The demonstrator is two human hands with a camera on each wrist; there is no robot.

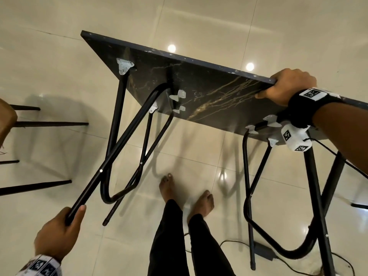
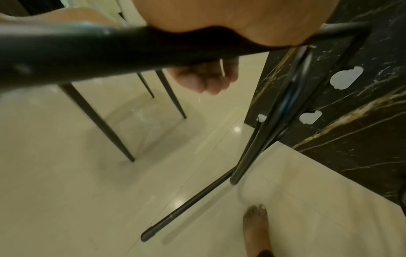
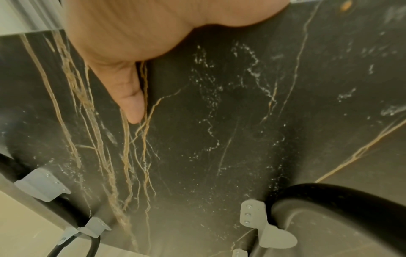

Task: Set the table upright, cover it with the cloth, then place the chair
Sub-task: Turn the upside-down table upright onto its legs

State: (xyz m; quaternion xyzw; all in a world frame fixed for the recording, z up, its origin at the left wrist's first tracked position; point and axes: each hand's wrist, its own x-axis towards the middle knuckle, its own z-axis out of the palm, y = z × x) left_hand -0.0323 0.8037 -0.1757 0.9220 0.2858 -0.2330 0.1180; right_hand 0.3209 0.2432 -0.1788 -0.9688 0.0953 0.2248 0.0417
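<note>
A black marble-pattern table (image 1: 199, 90) with black tube legs is held tilted in the air, its underside facing me. My left hand (image 1: 59, 234) grips the end of one leg (image 1: 111, 158) at the lower left; the left wrist view shows that leg (image 2: 87, 55) across my palm, fingers (image 2: 206, 78) curled under it. My right hand (image 1: 288, 86) grips the tabletop's far edge at the right, thumb (image 3: 129, 97) flat on the underside (image 3: 219, 121). The chair (image 1: 8, 124) stands at the left edge, its dark legs (image 1: 39, 185) showing. No cloth is in view.
Glossy cream floor tiles (image 1: 199, 22) spread all around. My bare feet (image 1: 187, 194) stand under the table's near side. A black cable and adapter (image 1: 262, 251) lie on the floor at the lower right. Chair legs (image 2: 96, 121) stand close to the table's left end.
</note>
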